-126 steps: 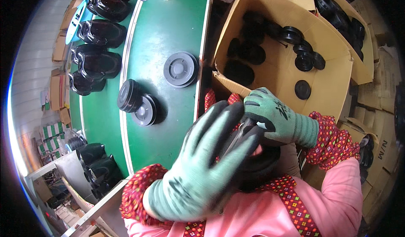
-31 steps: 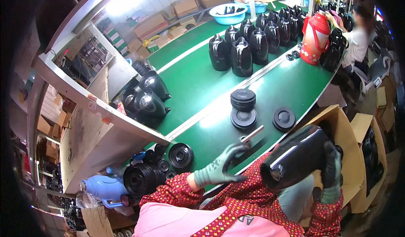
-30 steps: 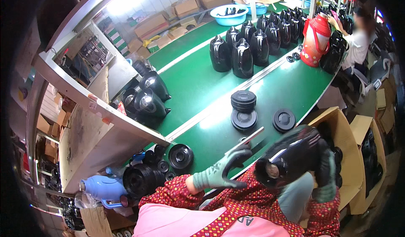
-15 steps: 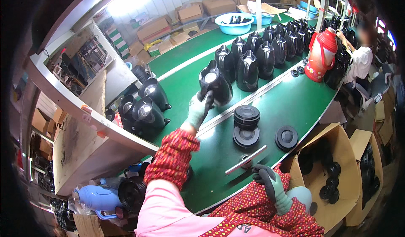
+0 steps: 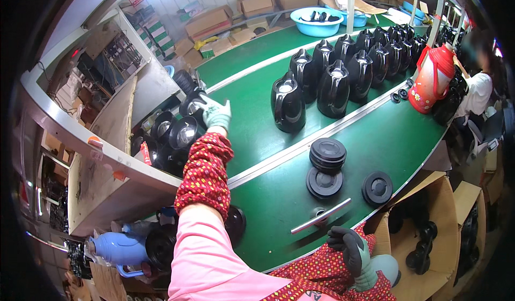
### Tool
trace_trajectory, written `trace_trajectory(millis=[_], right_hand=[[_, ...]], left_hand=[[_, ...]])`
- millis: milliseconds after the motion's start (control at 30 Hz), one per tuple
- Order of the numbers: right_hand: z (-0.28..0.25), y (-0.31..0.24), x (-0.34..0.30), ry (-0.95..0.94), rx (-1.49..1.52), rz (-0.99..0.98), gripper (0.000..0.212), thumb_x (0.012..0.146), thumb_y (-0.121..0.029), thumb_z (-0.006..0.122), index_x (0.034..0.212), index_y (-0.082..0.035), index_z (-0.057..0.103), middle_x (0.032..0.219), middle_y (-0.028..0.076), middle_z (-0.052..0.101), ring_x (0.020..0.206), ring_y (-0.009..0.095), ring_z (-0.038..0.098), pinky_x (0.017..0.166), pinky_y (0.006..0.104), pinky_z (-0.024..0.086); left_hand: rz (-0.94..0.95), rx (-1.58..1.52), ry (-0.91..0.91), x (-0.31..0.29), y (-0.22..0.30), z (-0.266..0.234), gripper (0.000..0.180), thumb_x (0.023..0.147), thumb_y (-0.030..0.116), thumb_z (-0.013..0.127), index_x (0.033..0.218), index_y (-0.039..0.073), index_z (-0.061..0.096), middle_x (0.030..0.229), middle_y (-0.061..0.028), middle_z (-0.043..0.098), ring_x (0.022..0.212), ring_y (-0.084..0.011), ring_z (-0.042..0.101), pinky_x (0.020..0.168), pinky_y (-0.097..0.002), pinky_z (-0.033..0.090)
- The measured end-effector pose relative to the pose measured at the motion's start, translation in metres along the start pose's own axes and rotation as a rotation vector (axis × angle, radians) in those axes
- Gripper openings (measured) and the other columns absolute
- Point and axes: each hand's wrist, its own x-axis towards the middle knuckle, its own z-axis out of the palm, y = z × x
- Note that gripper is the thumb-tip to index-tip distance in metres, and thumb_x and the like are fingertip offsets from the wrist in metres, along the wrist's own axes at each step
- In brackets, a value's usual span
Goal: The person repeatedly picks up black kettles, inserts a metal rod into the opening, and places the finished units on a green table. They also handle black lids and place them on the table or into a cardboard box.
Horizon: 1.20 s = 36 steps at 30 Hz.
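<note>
My left hand (image 5: 216, 114), in a pale green glove with dark fingertips, reaches to the black jugs lying on their sides at the left. Its thumb is spread and its fingers extend over the nearest jug (image 5: 191, 106); whether they touch it I cannot tell. Another tipped jug (image 5: 185, 133) lies just below. To the right, a black jug (image 5: 288, 103) stands upright at the near end of the rows. My right hand (image 5: 351, 255), gloved too, hovers over my lap near a metal crossbar (image 5: 322, 216), fingers loosely bent and apart, holding nothing.
Black round lids (image 5: 328, 153) are stacked on the green table (image 5: 268, 194), with another lid (image 5: 377, 188) beside them. A red flowered thermos (image 5: 429, 78) stands at the right near a person in white. An open carton (image 5: 424, 215) holds black parts. A blue basin (image 5: 316, 25) sits behind.
My left hand has let go of the upright jug, which now stands straight, and has moved left to the tipped jugs. My right hand's fingers have bent slightly upward.
</note>
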Motion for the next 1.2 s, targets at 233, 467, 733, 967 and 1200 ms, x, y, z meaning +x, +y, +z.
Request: trace_trajectory(millis=[233,467,733,967,1200], right_hand=[[0.002,0.001,0.006,-0.035,0.1,0.016,0.049,0.111,-0.033,0.053,0.14,0.006,0.057,0.129,0.017,0.068,0.112,0.024,0.069,0.102,0.037,0.054],[0.015,-0.019,0.001,-0.045,-0.093,-0.023,0.042,0.111,-0.029,0.053,0.138,0.003,0.06,0.122,0.013,0.07,0.109,0.019,0.068,0.097,0.0332,0.054],[0.027,-0.063,0.049,-0.016,-0.393,-0.348,0.07,0.098,-0.034,0.075,0.154,-0.003,0.046,0.14,0.012,0.057,0.113,0.016,0.062,0.093,0.0303,0.053],[0.023,-0.091,-0.002,-0.128,-0.086,0.06,0.047,0.101,-0.032,0.073,0.133,0.001,0.066,0.113,0.005,0.072,0.1,0.011,0.066,0.087,0.0282,0.055],[-0.041,-0.054,-0.078,-0.081,0.24,-0.036,0.055,0.098,-0.034,0.076,0.14,-0.001,0.06,0.124,0.009,0.072,0.106,0.018,0.07,0.091,0.0327,0.057]], left_hand=[[-0.025,0.156,-0.152,0.019,-0.033,0.004,0.089,0.094,0.043,0.071,0.153,-0.012,0.033,0.156,-0.0352,0.039,0.145,-0.0462,0.044,0.115,-0.0433,0.046],[0.254,-0.342,-0.144,-0.075,-0.007,-0.085,0.065,0.083,0.034,0.083,0.132,-0.002,0.06,0.123,-0.0244,0.069,0.113,-0.0406,0.068,0.097,-0.0474,0.054],[0.987,-0.62,-0.436,-0.228,0.017,-0.275,0.039,0.069,0.001,0.083,0.105,0.005,0.068,0.116,-0.0174,0.072,0.099,-0.0391,0.073,0.084,-0.0434,0.06],[1.313,-0.824,-0.653,-0.296,0.024,-0.316,0.048,0.077,0.01,0.085,0.121,0.004,0.065,0.133,-0.0211,0.066,0.093,-0.03,0.075,0.077,-0.0376,0.061],[0.019,-1.321,-1.248,-0.333,-0.012,-0.207,0.073,0.096,0.008,0.071,0.16,0.004,0.035,0.155,-0.0128,0.048,0.132,-0.0218,0.055,0.108,-0.0358,0.049]])
